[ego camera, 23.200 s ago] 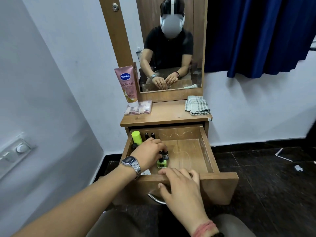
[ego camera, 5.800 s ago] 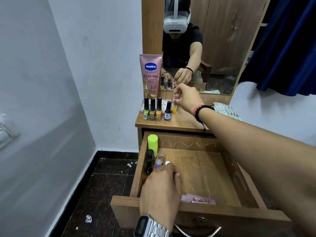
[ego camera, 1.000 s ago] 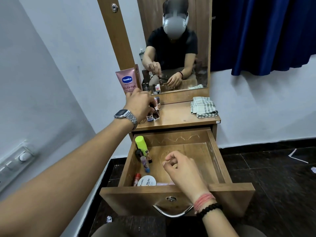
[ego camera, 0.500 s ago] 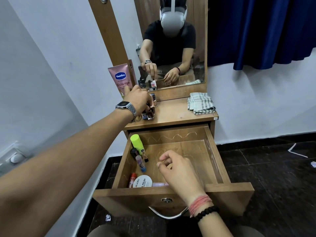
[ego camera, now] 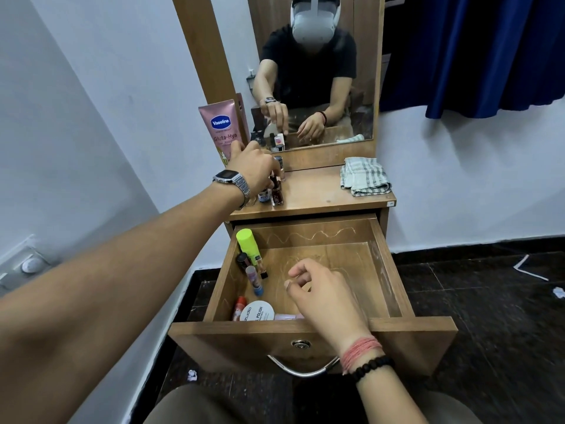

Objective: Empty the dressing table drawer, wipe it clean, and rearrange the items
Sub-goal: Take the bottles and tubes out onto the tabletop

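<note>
Since half a second ago left hand (ego camera: pixel 253 166) shows little shift, fingers curled on dark nail-polish bottle (ego camera: pixel 277 194) on tabletop (ego camera: pixel 321 194); right hand (ego camera: pixel 318 289) loosely open, empty, over drawer (ego camera: pixel 305 332); release upright, clear of neighbouring bottles.

The left hand (ego camera: pixel 252 165) covers most of the small bottles (ego camera: pixel 276 191) on the tabletop, so its grip is unclear. The drawer's (ego camera: pixel 305 332) front wall hides the lower part of the round tin (ego camera: pixel 256 312).
</note>
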